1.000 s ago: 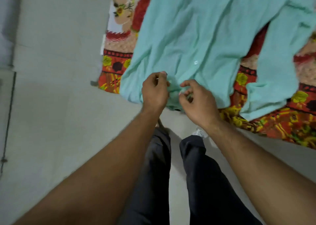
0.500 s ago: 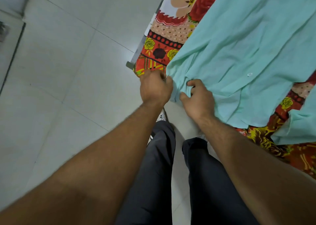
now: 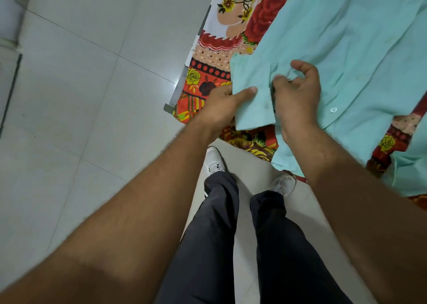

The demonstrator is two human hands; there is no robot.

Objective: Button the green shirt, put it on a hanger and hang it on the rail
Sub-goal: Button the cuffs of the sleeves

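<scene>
Pale tiled floor (image 3: 92, 96), floral bedspread (image 3: 208, 77) beside it, green shirt (image 3: 346, 38) spread on top. Your left hand (image 3: 219, 109) pinches the front edge; your right hand (image 3: 298, 100) pinches the neighbouring fold. Buttoning step, likely. Next: line a button (image 3: 333, 109) up with its hole.

- The green shirt (image 3: 346, 38) lies spread on the floral bedsheet (image 3: 212, 49).
- The left hand (image 3: 219, 107) pinches a shirt flap at the bedsheet's near edge.
- The right hand (image 3: 298, 102) grips shirt fabric there too.
</scene>
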